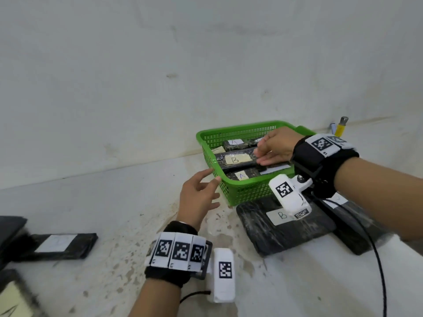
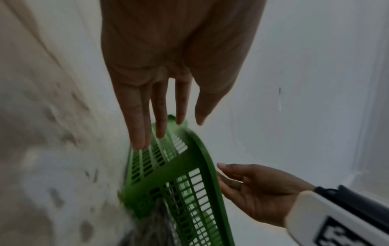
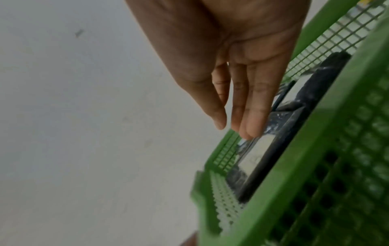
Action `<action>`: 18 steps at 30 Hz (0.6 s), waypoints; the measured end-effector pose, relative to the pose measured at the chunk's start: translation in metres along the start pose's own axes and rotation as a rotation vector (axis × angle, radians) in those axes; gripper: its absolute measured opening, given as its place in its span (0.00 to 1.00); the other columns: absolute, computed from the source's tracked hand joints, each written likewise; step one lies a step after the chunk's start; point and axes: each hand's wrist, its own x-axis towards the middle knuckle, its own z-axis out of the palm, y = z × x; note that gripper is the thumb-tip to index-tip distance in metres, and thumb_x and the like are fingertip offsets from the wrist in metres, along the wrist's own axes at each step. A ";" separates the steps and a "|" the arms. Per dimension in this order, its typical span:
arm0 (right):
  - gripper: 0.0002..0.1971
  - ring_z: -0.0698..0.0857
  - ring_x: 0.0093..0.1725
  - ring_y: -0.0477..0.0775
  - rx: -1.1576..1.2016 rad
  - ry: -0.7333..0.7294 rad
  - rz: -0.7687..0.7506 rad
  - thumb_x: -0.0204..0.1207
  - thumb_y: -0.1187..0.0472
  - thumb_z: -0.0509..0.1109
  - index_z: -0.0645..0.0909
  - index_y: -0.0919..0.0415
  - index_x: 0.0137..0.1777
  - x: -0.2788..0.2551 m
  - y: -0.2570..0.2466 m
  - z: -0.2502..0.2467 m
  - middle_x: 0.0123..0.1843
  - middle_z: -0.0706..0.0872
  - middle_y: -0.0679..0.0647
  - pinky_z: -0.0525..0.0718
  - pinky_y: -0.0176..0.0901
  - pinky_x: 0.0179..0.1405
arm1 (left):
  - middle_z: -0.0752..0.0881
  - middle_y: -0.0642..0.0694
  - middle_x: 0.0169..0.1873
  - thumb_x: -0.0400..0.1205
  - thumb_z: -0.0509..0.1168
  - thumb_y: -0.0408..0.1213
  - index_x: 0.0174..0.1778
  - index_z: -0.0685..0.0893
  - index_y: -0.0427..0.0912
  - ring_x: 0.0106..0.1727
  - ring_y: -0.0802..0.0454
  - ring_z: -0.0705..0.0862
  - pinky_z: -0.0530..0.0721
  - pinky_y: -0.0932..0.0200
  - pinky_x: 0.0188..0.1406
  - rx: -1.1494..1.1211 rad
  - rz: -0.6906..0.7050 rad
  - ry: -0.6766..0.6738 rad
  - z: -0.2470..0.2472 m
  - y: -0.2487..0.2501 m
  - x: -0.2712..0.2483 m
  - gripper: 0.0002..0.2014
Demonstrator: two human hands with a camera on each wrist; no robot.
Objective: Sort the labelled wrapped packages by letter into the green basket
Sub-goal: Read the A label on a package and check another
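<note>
The green basket [image 1: 238,193] stands near the wall and holds several black wrapped packages. An A package [image 1: 235,144] lies at its back, a B package [image 1: 235,159] across the middle and another A package [image 1: 242,176] at the front. My right hand [image 1: 265,154] hovers over the basket, its straight fingertips [image 3: 250,131] touching the wrap of the B package [image 3: 256,153]. My left hand [image 1: 206,186] is open at the basket's front left corner, with its fingertips [image 2: 160,131] close to the rim [image 2: 202,149].
A large B package [image 1: 283,225] lies on the table in front of the basket, over another black package [image 1: 357,232]. A labelled package [image 1: 61,244] lies at the left, with more dark items at the far left edge. A yellow lighter [image 1: 341,129] stands by the wall.
</note>
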 end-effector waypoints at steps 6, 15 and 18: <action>0.06 0.82 0.22 0.50 0.129 -0.148 -0.117 0.79 0.76 0.68 0.78 0.67 0.42 -0.075 -0.003 0.043 0.36 0.83 0.61 0.88 0.40 0.23 | 0.89 0.40 0.41 0.85 0.67 0.35 0.51 0.89 0.40 0.39 0.47 0.87 0.86 0.56 0.39 0.152 0.027 0.114 -0.060 0.007 -0.062 0.06; 0.07 0.80 0.20 0.50 0.138 -0.458 -0.055 0.80 0.70 0.71 0.77 0.66 0.41 -0.192 0.018 0.161 0.34 0.81 0.60 0.84 0.36 0.20 | 0.88 0.38 0.39 0.85 0.66 0.32 0.44 0.87 0.40 0.35 0.48 0.86 0.84 0.59 0.35 0.241 0.019 0.379 -0.171 0.001 -0.197 0.06; 0.09 0.81 0.28 0.53 0.110 -0.574 0.042 0.80 0.66 0.72 0.76 0.67 0.42 -0.218 0.022 0.211 0.36 0.82 0.61 0.85 0.38 0.22 | 0.88 0.36 0.40 0.84 0.66 0.28 0.44 0.87 0.38 0.36 0.46 0.86 0.84 0.59 0.36 0.223 -0.005 0.448 -0.211 -0.003 -0.230 0.06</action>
